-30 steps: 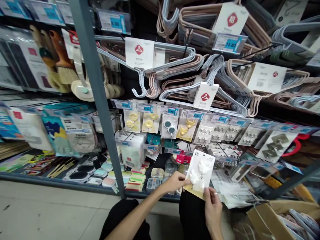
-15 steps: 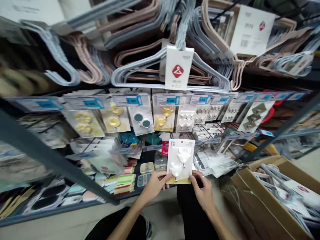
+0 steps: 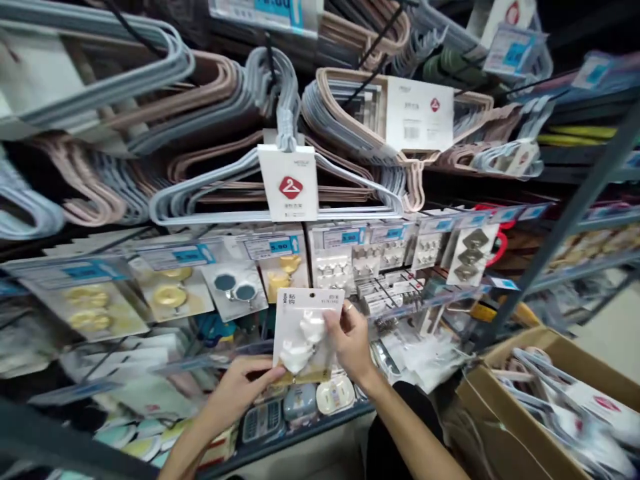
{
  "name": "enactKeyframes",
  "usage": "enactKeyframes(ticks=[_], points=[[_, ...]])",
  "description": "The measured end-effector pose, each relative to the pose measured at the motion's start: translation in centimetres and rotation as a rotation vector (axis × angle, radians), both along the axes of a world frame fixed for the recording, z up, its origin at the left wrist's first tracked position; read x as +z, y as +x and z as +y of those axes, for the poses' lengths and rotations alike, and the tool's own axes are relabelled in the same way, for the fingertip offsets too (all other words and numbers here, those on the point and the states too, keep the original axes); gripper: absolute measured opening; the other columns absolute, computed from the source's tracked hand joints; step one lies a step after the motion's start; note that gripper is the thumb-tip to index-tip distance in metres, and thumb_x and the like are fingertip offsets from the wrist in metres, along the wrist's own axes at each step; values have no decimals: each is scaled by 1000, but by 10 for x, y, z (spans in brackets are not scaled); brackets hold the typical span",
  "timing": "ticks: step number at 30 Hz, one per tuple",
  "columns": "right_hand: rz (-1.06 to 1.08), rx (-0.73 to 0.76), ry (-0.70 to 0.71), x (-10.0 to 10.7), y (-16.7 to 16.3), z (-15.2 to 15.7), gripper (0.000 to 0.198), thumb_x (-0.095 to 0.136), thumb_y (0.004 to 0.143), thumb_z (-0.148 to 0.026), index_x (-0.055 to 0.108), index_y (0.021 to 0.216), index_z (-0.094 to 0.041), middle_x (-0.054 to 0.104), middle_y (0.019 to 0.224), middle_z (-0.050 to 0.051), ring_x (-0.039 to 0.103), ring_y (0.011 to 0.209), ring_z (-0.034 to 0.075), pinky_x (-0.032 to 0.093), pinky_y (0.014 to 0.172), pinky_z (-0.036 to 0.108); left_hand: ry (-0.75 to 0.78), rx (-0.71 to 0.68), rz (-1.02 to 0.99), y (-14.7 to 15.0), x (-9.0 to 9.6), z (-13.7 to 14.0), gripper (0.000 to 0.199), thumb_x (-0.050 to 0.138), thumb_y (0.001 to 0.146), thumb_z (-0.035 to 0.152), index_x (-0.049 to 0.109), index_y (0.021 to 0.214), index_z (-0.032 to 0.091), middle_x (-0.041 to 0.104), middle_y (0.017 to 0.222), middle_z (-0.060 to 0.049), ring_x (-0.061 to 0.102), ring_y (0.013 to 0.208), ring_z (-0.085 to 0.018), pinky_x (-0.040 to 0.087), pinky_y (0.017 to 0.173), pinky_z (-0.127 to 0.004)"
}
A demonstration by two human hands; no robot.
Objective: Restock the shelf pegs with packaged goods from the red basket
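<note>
A carded pack of white wall hooks [image 3: 296, 357] is held upright in front of the rack, its printed face toward me. My left hand [image 3: 245, 381] pinches the lower left edge of the card between thumb and fingers. Higher on the right edge, my right hand [image 3: 353, 340] grips the card, its thumb over the upper hook. Just behind the pack hang carded yellow hooks [image 3: 289, 265] under a price tag [image 3: 273, 247]. To their left is a card with two dark round hooks [image 3: 235, 288].
Bundled clothes hangers [image 3: 280, 217] with a white label fill the rails above. An open cardboard box [image 3: 480, 393] of hangers stands at the lower right. A grey shelf post [image 3: 575, 200] rises on the right. Soap boxes [image 3: 336, 395] lie on the bottom shelf.
The pack has moved up and closer to the hanging cards. My right hand has slid from its lower right corner up the right edge. The view has shifted right.
</note>
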State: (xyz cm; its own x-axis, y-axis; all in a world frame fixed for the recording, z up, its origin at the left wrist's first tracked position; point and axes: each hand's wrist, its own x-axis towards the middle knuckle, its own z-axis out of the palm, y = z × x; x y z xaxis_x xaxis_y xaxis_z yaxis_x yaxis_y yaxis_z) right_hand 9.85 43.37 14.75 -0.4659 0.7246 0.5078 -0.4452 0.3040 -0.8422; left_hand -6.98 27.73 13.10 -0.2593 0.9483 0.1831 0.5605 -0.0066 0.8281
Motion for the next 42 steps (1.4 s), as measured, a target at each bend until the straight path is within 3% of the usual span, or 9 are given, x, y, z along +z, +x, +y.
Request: enactKeyframes(ticks=[4,7,10,16,20,25,28,35,42], points=[[80,104,11,27,-44,9,30,67,94,-47,70,103,-18,73,92,3,67,82,17,55,73,27,-21,138,52,-18,44,1,29,78,76,50,83,76,21,76,72,-3,68,71,-25,58,70,-30],[158,164,-33,38,-61,21,30,70,92,-45,68,108,-19,75,99,4,70,89,17,58,79,30,83,335,-17,-36,58,7,39,84,67,54,83,87,21,78,75,-4,69,69,-25,59,64,-31],[223,136,-111,40,-64,29,36,76,89,-43,62,113,-21,76,101,4,72,89,17,59,80,30,214,388,-101,-45,58,17,46,84,68,56,81,94,18,79,82,-8,70,69,-24,60,63,-31],[193,-114,-121,22,-67,29,35,78,88,-37,53,108,-22,70,82,-2,66,70,12,52,63,21,294,240,-194,-41,62,50,32,81,79,45,76,84,14,77,78,-7,69,69,-18,56,64,-25],[202,-325,-42,19,-76,31,25,78,87,-36,62,94,-18,66,82,-1,63,72,11,50,65,20,521,261,-353,-36,64,60,34,69,91,45,67,109,16,75,83,-5,66,63,-15,55,57,-24],[146,-392,68,24,-76,28,21,74,91,-38,70,96,-17,70,88,2,65,77,13,52,69,23,630,362,-25,-23,57,57,20,73,90,29,64,107,21,71,98,-3,66,76,-11,54,70,-20],[112,-365,126,24,-74,24,19,68,95,-37,72,98,-18,72,92,4,67,80,14,54,71,24,572,362,42,-21,55,56,15,68,94,30,65,106,21,69,101,-4,64,76,-11,53,68,-20],[-44,2,305,28,-60,19,30,67,96,-27,67,126,-26,67,125,8,69,110,19,61,90,31,597,382,-292,-27,48,51,25,68,95,36,59,113,22,71,96,-5,68,73,-13,54,60,-20],[-77,-127,531,32,-49,21,51,72,92,-19,61,140,-34,64,134,7,68,111,19,64,79,29,789,415,17,-25,47,54,26,67,96,27,66,122,24,65,123,-8,70,96,-15,58,70,-20]])
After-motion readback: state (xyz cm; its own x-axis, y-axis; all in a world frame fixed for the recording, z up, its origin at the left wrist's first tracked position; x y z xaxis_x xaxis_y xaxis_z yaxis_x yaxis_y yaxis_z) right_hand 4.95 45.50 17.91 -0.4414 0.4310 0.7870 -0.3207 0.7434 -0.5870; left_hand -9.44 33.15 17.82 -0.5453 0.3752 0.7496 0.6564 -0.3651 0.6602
